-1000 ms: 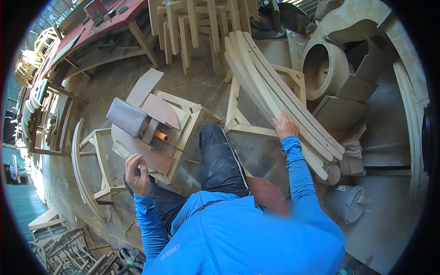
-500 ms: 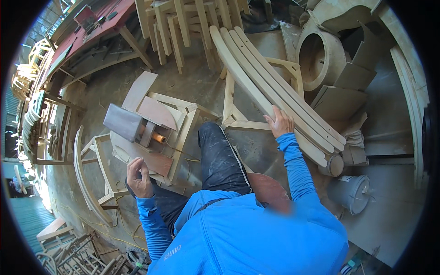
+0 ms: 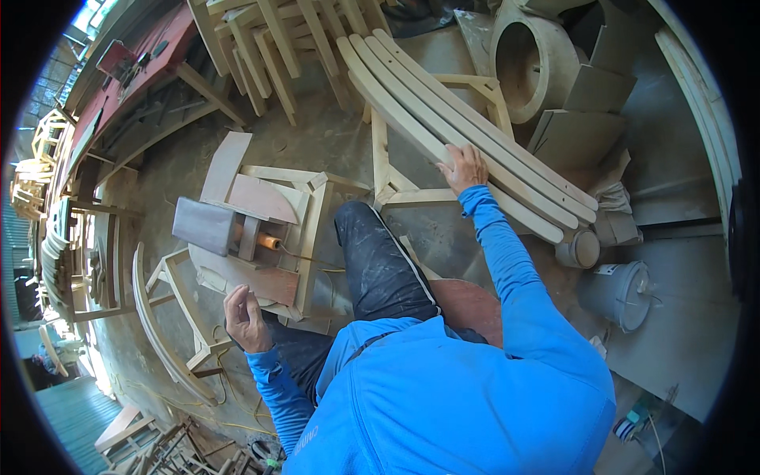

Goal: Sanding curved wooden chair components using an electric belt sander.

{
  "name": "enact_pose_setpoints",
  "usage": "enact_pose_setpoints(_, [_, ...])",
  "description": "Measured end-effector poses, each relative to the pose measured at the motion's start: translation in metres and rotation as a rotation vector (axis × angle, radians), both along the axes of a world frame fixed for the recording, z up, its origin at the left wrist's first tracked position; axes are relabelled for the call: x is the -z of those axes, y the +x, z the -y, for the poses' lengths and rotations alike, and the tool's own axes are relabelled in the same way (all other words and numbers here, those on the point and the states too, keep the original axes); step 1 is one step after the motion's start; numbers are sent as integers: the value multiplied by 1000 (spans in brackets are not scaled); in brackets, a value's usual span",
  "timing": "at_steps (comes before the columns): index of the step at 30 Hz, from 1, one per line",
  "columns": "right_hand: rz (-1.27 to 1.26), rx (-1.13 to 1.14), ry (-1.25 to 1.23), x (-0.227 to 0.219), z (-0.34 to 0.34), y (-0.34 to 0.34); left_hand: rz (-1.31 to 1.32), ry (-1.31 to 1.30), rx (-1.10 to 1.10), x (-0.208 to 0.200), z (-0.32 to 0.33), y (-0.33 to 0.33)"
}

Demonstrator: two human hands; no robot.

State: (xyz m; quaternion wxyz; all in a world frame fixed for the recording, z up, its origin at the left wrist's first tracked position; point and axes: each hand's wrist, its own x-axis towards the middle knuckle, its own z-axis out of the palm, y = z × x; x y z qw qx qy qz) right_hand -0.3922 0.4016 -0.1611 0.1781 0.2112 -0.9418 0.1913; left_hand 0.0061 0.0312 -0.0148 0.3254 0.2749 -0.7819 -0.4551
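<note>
My right hand [image 3: 465, 169] lies over the nearest of several long curved wooden slats [image 3: 412, 119]. Its thumb is at the near edge and its fingers are bent across the top. The slats lie side by side on a wooden frame [image 3: 384, 158]. My left hand [image 3: 247, 318] hovers above my left leg, empty, its fingers loosely curled and apart. Beyond it, a grey padded block [image 3: 204, 226] with an orange-handled corded tool [image 3: 270, 241] sits on a wooden stand [image 3: 317, 229], among flat curved wood pieces [image 3: 264, 195].
A curved wooden frame [image 3: 162, 332] stands on the floor at left. A red-topped workbench [image 3: 150, 51] is at the far left, with stacked wooden frames [image 3: 265, 47] beside it. At right are a round wooden drum [image 3: 518, 63], a small can [image 3: 582, 250] and a grey bucket [image 3: 621, 294].
The view has shifted. My right hand has slid slightly farther along the slat, and its fingers are now more bent over it. My left hand has hardly moved.
</note>
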Motion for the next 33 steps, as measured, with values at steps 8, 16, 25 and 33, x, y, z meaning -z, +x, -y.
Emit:
enact_pose_setpoints(8, [-10,180,46,-2,-49,10,68,-52,-35,21,22,19])
enact_pose_setpoints(16, [94,99,101,-7,-62,-28,75,40,38,21,33,12])
enact_pose_setpoints(25, [-25,48,34,-5,-44,25,219,-126,-156,71,95,104])
enact_pose_setpoints(33, [585,-197,-258,123,11,189,612,886,-940,232,75,354])
